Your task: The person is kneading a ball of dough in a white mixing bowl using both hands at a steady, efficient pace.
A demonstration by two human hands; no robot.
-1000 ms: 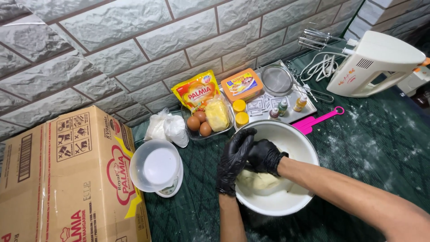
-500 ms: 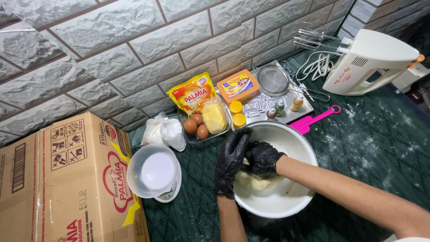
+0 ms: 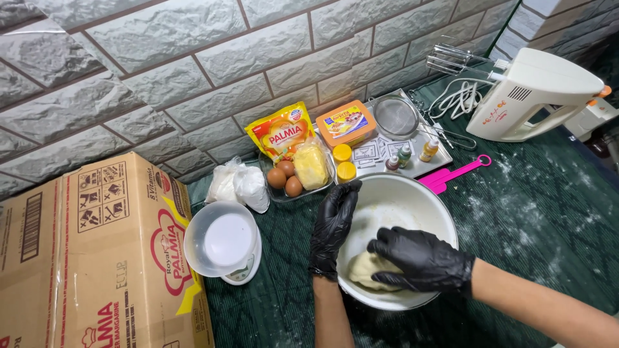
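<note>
Down in the head view, the lump of pale yellow dough (image 3: 369, 269) sits at the near bottom of the round white mixing bowl (image 3: 412, 196). The right hand in a black glove (image 3: 422, 260) lies on top of it, fingers curled and pressed onto the dough, which pokes out just left of the fingertips. The left hand in a black glove (image 3: 332, 225) rests flat along the bowl's left rim, fingers straight and close together. Just left stands a white kitchen scale (image 3: 225, 243).
</note>
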